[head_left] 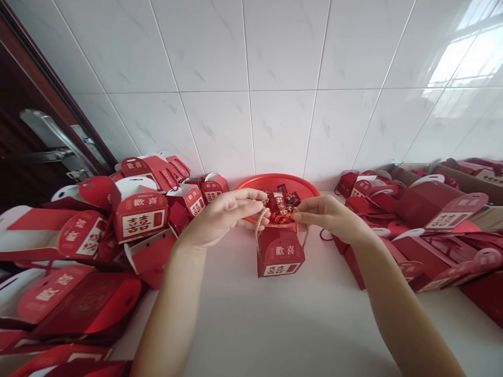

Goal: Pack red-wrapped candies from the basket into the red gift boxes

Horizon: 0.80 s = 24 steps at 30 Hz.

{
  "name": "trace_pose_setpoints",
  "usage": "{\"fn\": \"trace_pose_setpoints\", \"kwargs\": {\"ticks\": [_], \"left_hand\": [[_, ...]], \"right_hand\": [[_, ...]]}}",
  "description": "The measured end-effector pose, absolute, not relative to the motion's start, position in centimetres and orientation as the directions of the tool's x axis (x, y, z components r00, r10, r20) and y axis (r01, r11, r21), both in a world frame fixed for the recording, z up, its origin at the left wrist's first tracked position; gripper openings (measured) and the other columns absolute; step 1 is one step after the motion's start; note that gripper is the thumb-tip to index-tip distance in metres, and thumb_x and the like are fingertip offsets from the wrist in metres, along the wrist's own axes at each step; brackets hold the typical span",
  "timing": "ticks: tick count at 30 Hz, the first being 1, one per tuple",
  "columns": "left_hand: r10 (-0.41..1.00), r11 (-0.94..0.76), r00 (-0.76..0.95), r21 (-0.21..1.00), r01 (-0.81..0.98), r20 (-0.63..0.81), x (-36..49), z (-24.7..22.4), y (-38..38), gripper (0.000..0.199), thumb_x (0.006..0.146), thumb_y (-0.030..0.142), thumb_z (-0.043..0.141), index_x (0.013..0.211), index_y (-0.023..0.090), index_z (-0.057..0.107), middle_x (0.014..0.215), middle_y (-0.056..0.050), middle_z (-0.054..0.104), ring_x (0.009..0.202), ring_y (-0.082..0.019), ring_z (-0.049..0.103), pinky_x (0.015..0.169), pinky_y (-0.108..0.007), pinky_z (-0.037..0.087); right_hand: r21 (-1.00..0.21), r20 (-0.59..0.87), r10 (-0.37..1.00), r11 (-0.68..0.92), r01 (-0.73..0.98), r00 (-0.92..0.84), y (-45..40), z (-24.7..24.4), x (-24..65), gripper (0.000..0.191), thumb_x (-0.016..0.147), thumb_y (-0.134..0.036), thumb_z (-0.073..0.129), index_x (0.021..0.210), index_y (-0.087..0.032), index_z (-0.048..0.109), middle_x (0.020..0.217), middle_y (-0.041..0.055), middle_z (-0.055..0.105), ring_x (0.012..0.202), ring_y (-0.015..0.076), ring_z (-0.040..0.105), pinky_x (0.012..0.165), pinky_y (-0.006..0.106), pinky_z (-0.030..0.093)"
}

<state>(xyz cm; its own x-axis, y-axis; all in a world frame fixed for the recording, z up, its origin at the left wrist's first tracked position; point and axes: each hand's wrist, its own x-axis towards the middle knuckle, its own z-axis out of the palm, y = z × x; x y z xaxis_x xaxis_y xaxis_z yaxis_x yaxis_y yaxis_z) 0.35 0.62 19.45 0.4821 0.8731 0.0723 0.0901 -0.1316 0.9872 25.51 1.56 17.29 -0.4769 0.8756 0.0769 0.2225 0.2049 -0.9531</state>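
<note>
A small red gift box (pixel 281 254) with white and gold lettering stands in front of me on the white tabletop. A twisted tan rope handle (pixel 258 233) rises from its two sides. My left hand (pixel 226 212) pinches the rope's left part near its upper end. My right hand (pixel 328 213) has thumb and finger closed on the rope at the right. Just behind the box sits a red plastic basket (pixel 255 183) holding wrapped candies (pixel 280 207). The hands partly cover the basket's rim.
Piled red gift boxes (pixel 143 217) fill the left side. More red boxes (pixel 432 204) lie on the right, some in a cardboard carton (pixel 487 217). A tiled wall (pixel 283 125) closes off the back. A dark door with a metal handle (pixel 58 136) is at far left.
</note>
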Motion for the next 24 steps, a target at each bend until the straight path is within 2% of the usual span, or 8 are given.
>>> {"fn": "trace_pose_setpoints", "kwargs": {"ticks": [6, 10, 15, 18, 21, 24], "left_hand": [[0.826, -0.168, 0.546, 0.986, 0.006, 0.138, 1.4, 18.8, 0.4, 0.047, 0.089, 0.041, 0.068, 0.128, 0.017, 0.059, 0.124, -0.014, 0.068, 0.115, -0.029, 0.065, 0.097, -0.045, 0.055], [0.832, -0.175, 0.536, 0.985, 0.01, 0.143, 1.7, 18.6, -0.3, 0.054, 0.088, 0.043, 0.07, 0.135, 0.02, 0.057, 0.137, -0.015, 0.062, 0.124, -0.034, 0.06, 0.102, -0.05, 0.052], [0.826, -0.272, 0.528, 0.96, 0.068, 0.197, 2.5, 18.5, -1.5, 0.059, 0.086, 0.041, 0.074, 0.14, 0.027, 0.056, 0.155, -0.008, 0.046, 0.145, -0.036, 0.038, 0.112, -0.049, 0.045], [0.818, -0.321, 0.524, 0.945, 0.071, 0.238, 3.1, 18.3, -2.2, 0.06, 0.088, 0.039, 0.072, 0.144, 0.03, 0.053, 0.158, -0.005, 0.042, 0.148, -0.034, 0.033, 0.117, -0.048, 0.04], [0.821, -0.334, 0.514, 0.94, 0.076, 0.25, 3.5, 18.1, -2.7, 0.061, 0.089, 0.038, 0.071, 0.146, 0.031, 0.05, 0.158, -0.005, 0.042, 0.146, -0.035, 0.037, 0.114, -0.047, 0.045], [0.818, -0.396, 0.499, 0.91, 0.126, 0.287, 3.8, 17.9, -2.8, 0.058, 0.089, 0.039, 0.069, 0.144, 0.033, 0.051, 0.155, -0.004, 0.046, 0.142, -0.032, 0.044, 0.109, -0.043, 0.051]], "right_hand": [[-0.903, 0.124, 0.885, 0.289, 0.319, -0.45, 1.3, 17.9, 24.3, 0.035, 0.083, -0.05, 0.069, 0.076, -0.015, 0.069, 0.07, 0.0028, 0.066, 0.063, 0.0124, 0.056, 0.055, 0.024, 0.039], [-0.908, 0.116, 0.909, 0.261, 0.329, -0.401, 0.6, 18.4, 23.8, 0.033, 0.081, -0.048, 0.071, 0.077, -0.016, 0.069, 0.069, 0.0024, 0.066, 0.06, 0.0116, 0.054, 0.051, 0.024, 0.036], [-0.879, 0.225, 0.933, 0.319, 0.354, -0.282, -0.2, 18.3, 22.9, 0.03, 0.076, -0.046, 0.075, 0.078, -0.018, 0.067, 0.071, 0.0022, 0.067, 0.064, 0.0154, 0.059, 0.054, 0.026, 0.041], [-0.825, 0.292, 0.939, 0.343, 0.449, -0.182, -0.6, 17.9, 22.3, 0.024, 0.079, -0.043, 0.072, 0.078, -0.019, 0.068, 0.074, 0.0032, 0.07, 0.068, 0.0177, 0.063, 0.058, 0.029, 0.045], [-0.813, 0.327, 0.937, 0.344, 0.47, -0.12, -0.7, 17.7, 22.0, 0.014, 0.083, -0.031, 0.064, 0.078, -0.019, 0.069, 0.074, 0.0036, 0.071, 0.069, 0.0184, 0.065, 0.06, 0.03, 0.047], [-0.824, 0.354, 0.93, 0.361, 0.436, -0.102, -0.7, 17.9, 22.3, 0.013, 0.083, -0.025, 0.06, 0.075, -0.019, 0.069, 0.069, 0.003, 0.07, 0.066, 0.0179, 0.065, 0.059, 0.029, 0.047]]}}
